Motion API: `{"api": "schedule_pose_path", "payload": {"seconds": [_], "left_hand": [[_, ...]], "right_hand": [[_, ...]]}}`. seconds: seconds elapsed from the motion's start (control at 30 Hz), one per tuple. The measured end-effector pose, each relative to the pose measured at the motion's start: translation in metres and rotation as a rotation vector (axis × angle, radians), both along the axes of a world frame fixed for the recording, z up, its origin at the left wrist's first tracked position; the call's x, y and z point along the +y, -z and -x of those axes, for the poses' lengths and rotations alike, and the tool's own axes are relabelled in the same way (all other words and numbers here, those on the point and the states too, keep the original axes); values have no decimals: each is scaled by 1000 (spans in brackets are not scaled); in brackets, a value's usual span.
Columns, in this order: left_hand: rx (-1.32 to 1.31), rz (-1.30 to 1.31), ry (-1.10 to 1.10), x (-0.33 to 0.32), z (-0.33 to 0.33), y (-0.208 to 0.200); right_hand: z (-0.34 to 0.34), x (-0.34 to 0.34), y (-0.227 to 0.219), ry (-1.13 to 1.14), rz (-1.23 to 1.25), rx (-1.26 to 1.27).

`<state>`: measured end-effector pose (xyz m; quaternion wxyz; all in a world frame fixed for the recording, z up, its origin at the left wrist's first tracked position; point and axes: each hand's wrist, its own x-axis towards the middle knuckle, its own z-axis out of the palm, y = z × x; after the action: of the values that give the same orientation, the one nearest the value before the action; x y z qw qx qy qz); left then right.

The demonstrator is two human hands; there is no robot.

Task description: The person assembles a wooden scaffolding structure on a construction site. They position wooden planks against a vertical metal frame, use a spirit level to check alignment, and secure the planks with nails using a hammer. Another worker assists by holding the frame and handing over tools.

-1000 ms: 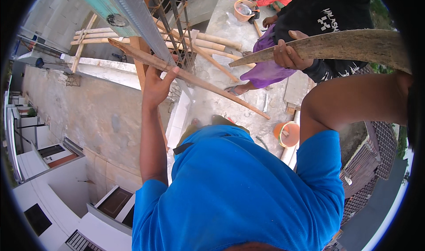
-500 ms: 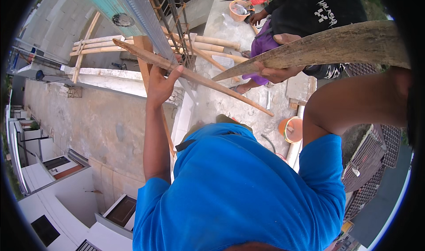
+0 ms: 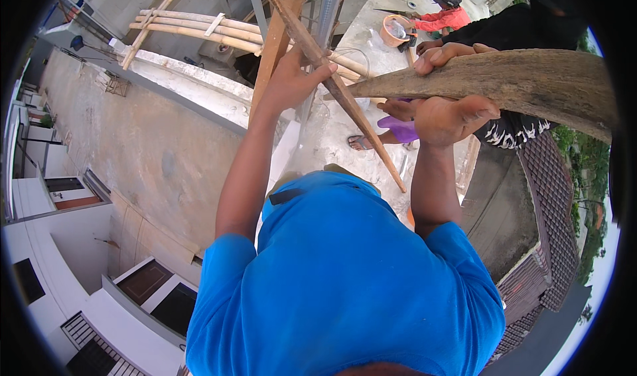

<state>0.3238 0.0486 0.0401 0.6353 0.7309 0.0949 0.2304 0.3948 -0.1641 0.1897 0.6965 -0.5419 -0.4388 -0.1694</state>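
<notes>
My left hand is closed round a narrow, rough wooden stick, thumb on the near side. The stick slants from upper left down to a thin end near my waist. My right hand grips the lower edge of a broad, curved wooden plank, its thumb pointing right. The plank tapers to a point near the stick and widens toward the right rim. More fingers lap over the plank's upper edge; whose they are, I cannot tell. An upright brown timber stands behind my left hand.
A co-worker in black stands close behind the plank. Farther off, a person in red crouches by an orange bucket. Bamboo poles lie at upper left above a drop to a paved yard. Tiled roofs lie right.
My right hand has come down from the raised arm at the right onto the plank's lower edge. The stick has tilted steeper, and the view has shifted, bringing the person in red further in.
</notes>
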Motion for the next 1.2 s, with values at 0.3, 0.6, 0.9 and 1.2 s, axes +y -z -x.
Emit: {"api": "schedule_pose_path", "payload": {"seconds": [0.3,0.6,0.9,1.2], "left_hand": [[-12,-47,0,0,5,-8],[51,-81,-38,0,8,-3],[35,-77,-39,-2,11,-4],[-22,12,-17,-8,16,-7]], "right_hand": [[7,23,76,35,-7,-64],[-12,29,128,-51,76,-147],[-34,38,150,-124,-4,-110],[-35,35,121,-156,125,-74]]}}
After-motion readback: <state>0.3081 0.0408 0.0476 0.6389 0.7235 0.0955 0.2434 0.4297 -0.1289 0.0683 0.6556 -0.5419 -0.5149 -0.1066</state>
